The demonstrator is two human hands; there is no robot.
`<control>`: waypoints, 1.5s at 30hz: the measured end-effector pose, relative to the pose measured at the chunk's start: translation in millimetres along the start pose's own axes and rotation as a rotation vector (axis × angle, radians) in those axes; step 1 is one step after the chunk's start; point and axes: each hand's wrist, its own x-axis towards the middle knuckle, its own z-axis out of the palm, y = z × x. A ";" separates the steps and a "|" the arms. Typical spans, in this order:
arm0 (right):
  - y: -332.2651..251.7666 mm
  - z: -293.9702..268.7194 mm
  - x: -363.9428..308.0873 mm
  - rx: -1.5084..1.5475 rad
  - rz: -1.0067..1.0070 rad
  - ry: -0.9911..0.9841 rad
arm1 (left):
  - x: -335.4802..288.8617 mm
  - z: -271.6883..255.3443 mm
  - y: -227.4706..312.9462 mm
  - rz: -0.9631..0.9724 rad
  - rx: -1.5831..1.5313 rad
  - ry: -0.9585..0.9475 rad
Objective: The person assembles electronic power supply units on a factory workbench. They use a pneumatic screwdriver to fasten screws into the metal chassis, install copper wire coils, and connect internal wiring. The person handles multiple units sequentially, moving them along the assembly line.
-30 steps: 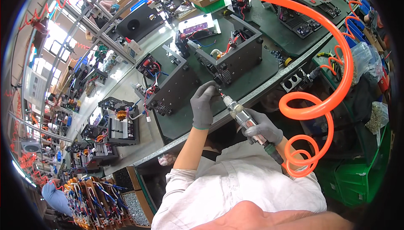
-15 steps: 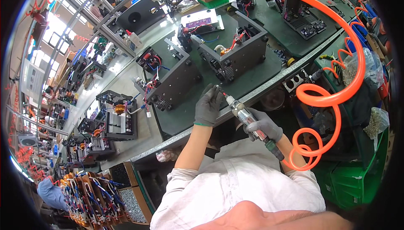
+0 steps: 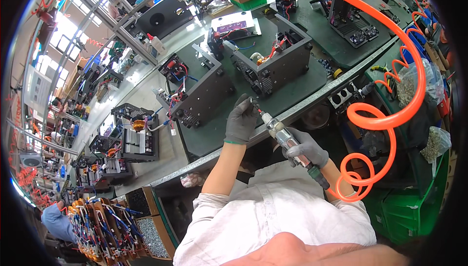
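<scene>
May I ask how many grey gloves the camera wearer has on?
2: one on the left hand, near the tip of the power tool; one on the right hand, around the tool's body.

The powered screwdriver (image 3: 282,135) is slim and cylindrical, with a shiny silver barrel, a pale nose and a dark green and black rear end. It lies slantwise in the right hand (image 3: 308,149), its thin, partly red bit (image 3: 260,111) pointing forward and leftward, the tip at the left hand's (image 3: 242,120) fingertips.
</scene>
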 end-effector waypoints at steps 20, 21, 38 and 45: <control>5.7 -16.5 -8.3 0.167 -0.172 0.008 | -20.1 76.1 -1.8 0.111 0.676 0.033; 4.3 -22.2 -8.7 0.105 -0.184 0.045 | -14.3 84.9 -0.6 0.421 0.961 0.029; -21.1 -44.8 0.8 0.003 -0.163 0.214 | 119.4 129.7 50.7 1.050 2.149 -0.861; -27.7 -48.7 11.4 -0.001 -0.154 0.177 | 114.5 129.6 47.8 1.136 1.999 -0.810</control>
